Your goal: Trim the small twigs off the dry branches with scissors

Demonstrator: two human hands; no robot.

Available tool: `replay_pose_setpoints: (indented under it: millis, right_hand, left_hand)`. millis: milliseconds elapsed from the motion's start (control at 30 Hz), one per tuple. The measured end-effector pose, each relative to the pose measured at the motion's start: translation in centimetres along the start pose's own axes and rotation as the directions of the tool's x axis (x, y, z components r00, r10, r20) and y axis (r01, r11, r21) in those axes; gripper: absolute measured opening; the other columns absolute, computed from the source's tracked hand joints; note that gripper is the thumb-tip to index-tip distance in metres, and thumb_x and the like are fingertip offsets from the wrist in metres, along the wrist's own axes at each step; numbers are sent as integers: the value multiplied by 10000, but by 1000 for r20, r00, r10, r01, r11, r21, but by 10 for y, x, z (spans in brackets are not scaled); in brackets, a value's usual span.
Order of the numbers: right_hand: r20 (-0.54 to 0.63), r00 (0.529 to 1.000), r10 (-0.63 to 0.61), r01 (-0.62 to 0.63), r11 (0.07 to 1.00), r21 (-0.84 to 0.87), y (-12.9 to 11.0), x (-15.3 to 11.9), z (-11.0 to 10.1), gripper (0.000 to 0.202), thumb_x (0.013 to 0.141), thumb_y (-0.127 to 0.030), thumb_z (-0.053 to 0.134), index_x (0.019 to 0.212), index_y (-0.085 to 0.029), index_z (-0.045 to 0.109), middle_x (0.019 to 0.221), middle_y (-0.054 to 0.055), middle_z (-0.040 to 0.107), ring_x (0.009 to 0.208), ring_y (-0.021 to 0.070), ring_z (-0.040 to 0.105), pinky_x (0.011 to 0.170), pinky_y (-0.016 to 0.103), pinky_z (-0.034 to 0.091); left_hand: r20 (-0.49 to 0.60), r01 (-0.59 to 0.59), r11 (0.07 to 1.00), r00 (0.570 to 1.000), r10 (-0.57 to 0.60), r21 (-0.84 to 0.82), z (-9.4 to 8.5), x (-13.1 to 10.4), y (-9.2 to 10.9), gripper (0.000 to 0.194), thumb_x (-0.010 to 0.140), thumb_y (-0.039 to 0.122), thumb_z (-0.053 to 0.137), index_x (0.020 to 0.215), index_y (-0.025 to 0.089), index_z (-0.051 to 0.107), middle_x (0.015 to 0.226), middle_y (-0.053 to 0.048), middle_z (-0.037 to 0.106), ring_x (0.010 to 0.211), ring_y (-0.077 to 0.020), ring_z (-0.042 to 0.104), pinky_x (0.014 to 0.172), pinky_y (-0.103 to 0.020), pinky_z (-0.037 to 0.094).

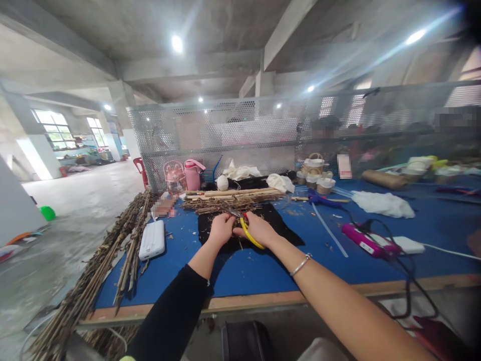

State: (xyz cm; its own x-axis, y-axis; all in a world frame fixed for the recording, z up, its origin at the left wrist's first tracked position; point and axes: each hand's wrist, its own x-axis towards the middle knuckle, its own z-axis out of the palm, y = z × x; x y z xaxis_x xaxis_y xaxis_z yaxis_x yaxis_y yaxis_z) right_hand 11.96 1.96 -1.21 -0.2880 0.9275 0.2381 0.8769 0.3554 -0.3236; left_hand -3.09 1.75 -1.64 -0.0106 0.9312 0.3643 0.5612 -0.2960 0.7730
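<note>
My right hand [259, 229] is closed around pruning shears [248, 236] with yellow handles and a touch of red. Their metal blades point up and left, towards my left hand. Fingers bent, my left hand [221, 229] pinches right beside the blades; what it grips is too small to make out. Both hands are over a black cloth [283, 230] strewn with plant scraps. Just beyond them lies a pile of dry brown stems [214, 203], with smooth pale sticks [244, 192] along its far side.
Long dried stalks [108, 245] hang over the left table edge beside a white power bank [152, 239]. At right are a magenta device [370, 240] with cables and a blue-handled tool [325, 199]. Pink bottles [192, 175] and a string ball [222, 182] stand before a perforated metal screen [225, 125].
</note>
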Motion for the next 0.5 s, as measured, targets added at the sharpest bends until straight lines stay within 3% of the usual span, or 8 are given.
replay_pose_setpoints:
  millis: [200, 333, 500]
  right_hand:
    - [42, 999, 29, -29, 1000, 3, -2, -1, -3, 558, 704, -672, 478, 961, -178, 470, 914, 111, 623, 867, 258, 598, 637, 277, 368]
    - [-9, 999, 33, -33, 999, 14, -3, 0, -3, 553, 716, -689, 436, 928, -180, 468, 912, 112, 626, 844, 253, 601, 610, 268, 356]
    - [-22, 999, 41, -41, 999, 34, -3, 0, -3, 574, 711, -706, 418, 921, -174, 473, 898, 111, 625, 827, 244, 603, 602, 265, 361]
  left_hand:
    - [10, 10, 1000, 1000, -10, -5, -2, -2, 5, 265, 785, 265, 440, 689, 129, 646, 626, -35, 619, 593, -125, 501, 587, -227, 371]
    - [-13, 21, 991, 1000, -23, -133, 1, -2, 3, 259, 780, 292, 459, 815, 138, 664, 704, -34, 648, 613, -119, 527, 598, -219, 387]
    - [-9, 30, 988, 999, -32, -150, 5, -1, -3, 311, 763, 369, 475, 732, 133, 675, 602, -22, 616, 534, -108, 484, 527, -215, 356]
